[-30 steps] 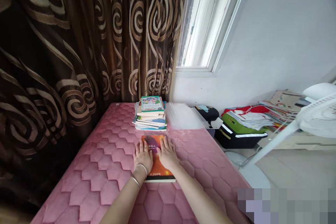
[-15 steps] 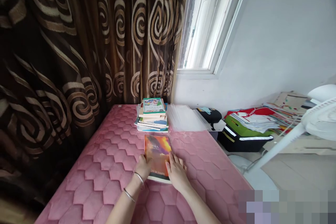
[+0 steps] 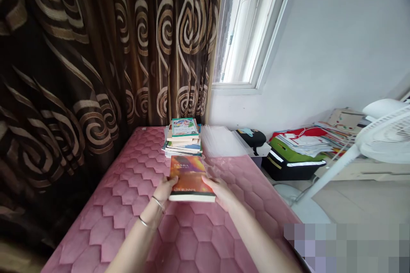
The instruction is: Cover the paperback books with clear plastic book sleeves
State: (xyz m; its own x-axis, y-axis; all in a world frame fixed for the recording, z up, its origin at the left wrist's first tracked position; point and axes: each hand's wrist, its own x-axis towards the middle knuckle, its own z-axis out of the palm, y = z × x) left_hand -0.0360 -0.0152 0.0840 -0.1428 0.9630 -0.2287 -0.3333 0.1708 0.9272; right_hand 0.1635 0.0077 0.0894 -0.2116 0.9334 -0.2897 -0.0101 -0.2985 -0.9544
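An orange and purple paperback book (image 3: pixel 188 177) is held between my two hands, its pale page edge facing me. My left hand (image 3: pixel 166 187), with two bangles at the wrist, grips its left side with the thumb on the cover. On the right side, my right hand (image 3: pixel 219 190) clasps the book, thumb on top; its other fingers are largely hidden underneath. Just beyond the book stands a stack of books (image 3: pixel 182 143), topped by one with a green-bordered cover. Clear plastic sheets (image 3: pixel 224 140) lie to the right of the stack.
Everything rests on a pink quilted mattress (image 3: pixel 134 204). A dark patterned curtain (image 3: pixel 96 72) hangs along the left and back. Right of the bed are a black and green storage box (image 3: pixel 291 164) with papers on it and a white fan (image 3: pixel 381 136).
Both hands have lifted the book off the mattress and moved it forward, nearer the stack. The right hand has gone from lying against the book's edge to gripping it. The view has shifted slightly.
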